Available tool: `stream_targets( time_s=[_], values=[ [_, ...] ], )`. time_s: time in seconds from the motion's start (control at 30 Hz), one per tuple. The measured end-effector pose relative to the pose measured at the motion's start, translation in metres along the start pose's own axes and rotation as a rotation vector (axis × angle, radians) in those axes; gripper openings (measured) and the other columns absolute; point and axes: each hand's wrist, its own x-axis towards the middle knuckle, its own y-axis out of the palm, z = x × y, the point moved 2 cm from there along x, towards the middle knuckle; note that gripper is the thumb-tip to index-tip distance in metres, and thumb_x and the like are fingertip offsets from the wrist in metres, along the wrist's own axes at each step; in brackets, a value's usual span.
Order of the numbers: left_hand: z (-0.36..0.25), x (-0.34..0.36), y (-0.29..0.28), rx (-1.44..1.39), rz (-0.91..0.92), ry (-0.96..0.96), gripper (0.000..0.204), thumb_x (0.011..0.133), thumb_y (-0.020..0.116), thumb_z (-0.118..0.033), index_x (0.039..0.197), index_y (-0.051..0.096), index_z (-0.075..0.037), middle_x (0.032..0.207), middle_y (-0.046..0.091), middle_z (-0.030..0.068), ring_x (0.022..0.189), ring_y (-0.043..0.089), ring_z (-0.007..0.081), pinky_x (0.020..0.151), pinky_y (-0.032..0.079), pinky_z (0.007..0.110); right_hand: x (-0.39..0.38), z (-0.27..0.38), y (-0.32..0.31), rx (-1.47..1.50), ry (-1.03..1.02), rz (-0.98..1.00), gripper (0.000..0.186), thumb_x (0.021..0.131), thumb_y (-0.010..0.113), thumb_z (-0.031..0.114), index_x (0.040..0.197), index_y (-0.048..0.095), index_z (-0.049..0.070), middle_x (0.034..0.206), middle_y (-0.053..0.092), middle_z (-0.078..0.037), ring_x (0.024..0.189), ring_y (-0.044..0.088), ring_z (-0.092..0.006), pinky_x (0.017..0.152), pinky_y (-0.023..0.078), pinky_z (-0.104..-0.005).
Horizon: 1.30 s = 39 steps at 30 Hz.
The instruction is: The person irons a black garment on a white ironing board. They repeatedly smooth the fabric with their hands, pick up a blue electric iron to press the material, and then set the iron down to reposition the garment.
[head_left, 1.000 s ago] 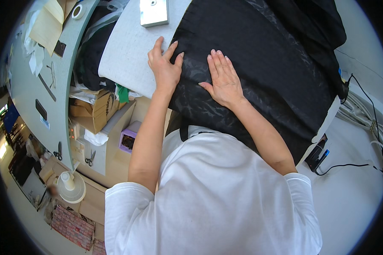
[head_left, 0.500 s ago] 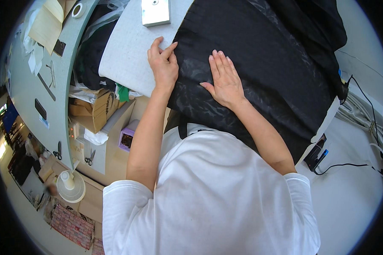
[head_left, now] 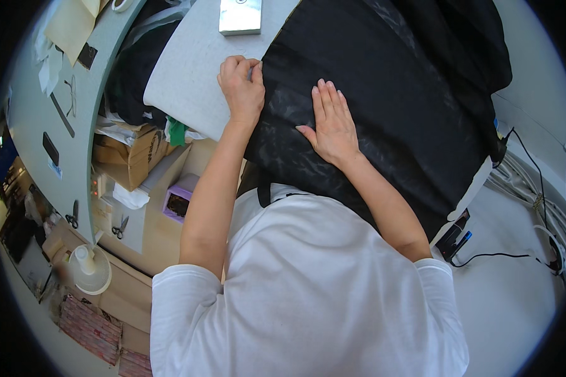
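A large black cloth (head_left: 396, 119) with a faint sheen pattern lies over a pale, padded board (head_left: 188, 78). At the cloth's left edge, my left hand (head_left: 243, 93) is closed, its thumb and fingers pinching the edge. My right hand (head_left: 334, 129) rests flat on the cloth's surface, palm down, with fingers stretched out and the thumb apart. Beyond my left hand, a shiny metal block (head_left: 240, 19) sits on the board's bare part. The cloth's far side gathers into folds at the upper right.
On the left, a grey-green table (head_left: 85, 144) bears a phone (head_left: 50, 148) and scissors (head_left: 73, 215). Below it are a cardboard box (head_left: 131, 162), more scissors (head_left: 120, 227) and a purple bin (head_left: 181, 200). A white fan (head_left: 89, 270) stands lower left. Black cables (head_left: 493, 254) run at the right.
My left hand's fingers, earlier spread at the cloth's edge, have drawn together into a pinch on it. The right hand stays flat in nearly the same place. The view has shifted slightly.
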Motion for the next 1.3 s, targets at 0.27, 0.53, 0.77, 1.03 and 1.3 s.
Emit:
stream_targets(
  time_s=[0.27, 0.53, 0.77, 1.03, 1.3],
  values=[
    [-0.002, -0.005, 0.003, 0.028, 0.004, -0.056, 0.004, 0.087, 0.078, -0.011, 0.088, 0.074, -0.008, 0.095, 0.067, 0.0039, 0.098, 0.061, 0.0262, 0.091, 0.042, 0.041, 0.004, 0.005, -0.01, 0.026, 0.004, 0.025, 0.087, 0.094, 0.075, 0.042, 0.155, 0.04, -0.009, 0.164, 0.038, -0.027, 0.156, 0.032, -0.0399, 0.129, 0.024, -0.0488],
    [-0.006, -0.004, 0.004, -0.015, -0.017, -0.059, 0.005, 0.085, 0.077, -0.009, 0.085, 0.073, -0.01, 0.093, 0.065, 0.0018, 0.097, 0.059, 0.026, 0.089, 0.039, 0.041, 0.009, 0.002, -0.01, 0.042, -0.044, 0.06, 0.084, 0.093, 0.076, 0.038, 0.153, 0.042, -0.01, 0.163, 0.038, -0.029, 0.154, 0.033, -0.0422, 0.128, 0.025, -0.0503],
    [-0.009, -0.004, 0.003, 0.001, -0.027, -0.068, 0.005, 0.084, 0.076, -0.008, 0.086, 0.072, -0.01, 0.093, 0.065, 0.0014, 0.096, 0.059, 0.0255, 0.088, 0.039, 0.042, 0.051, 0.027, -0.038, 0.196, -0.184, 0.008, 0.073, 0.094, 0.075, 0.028, 0.149, 0.047, -0.01, 0.159, 0.043, -0.029, 0.152, 0.037, -0.0432, 0.127, 0.027, -0.051],
    [-0.011, -0.004, 0.005, -0.009, -0.036, -0.076, 0.006, 0.083, 0.076, -0.007, 0.086, 0.072, -0.011, 0.093, 0.065, 0.0007, 0.096, 0.059, 0.0248, 0.089, 0.039, 0.042, 0.105, 0.014, -0.015, 0.07, -0.252, 0.018, 0.072, 0.096, 0.072, 0.033, 0.149, 0.048, -0.008, 0.159, 0.046, -0.025, 0.152, 0.038, -0.0399, 0.128, 0.027, -0.0482],
    [-0.012, -0.005, 0.0, -0.033, -0.047, -0.106, 0.007, 0.083, 0.077, -0.005, 0.085, 0.072, -0.009, 0.091, 0.065, 0.0017, 0.093, 0.058, 0.0242, 0.087, 0.039, 0.039, 0.197, 0.018, -0.072, 0.622, -0.021, -0.431, 0.033, 0.098, 0.067, 0.015, 0.124, 0.069, -0.005, 0.111, 0.076, -0.024, 0.107, 0.075, -0.0391, 0.095, 0.058, -0.0433]
  ],
)
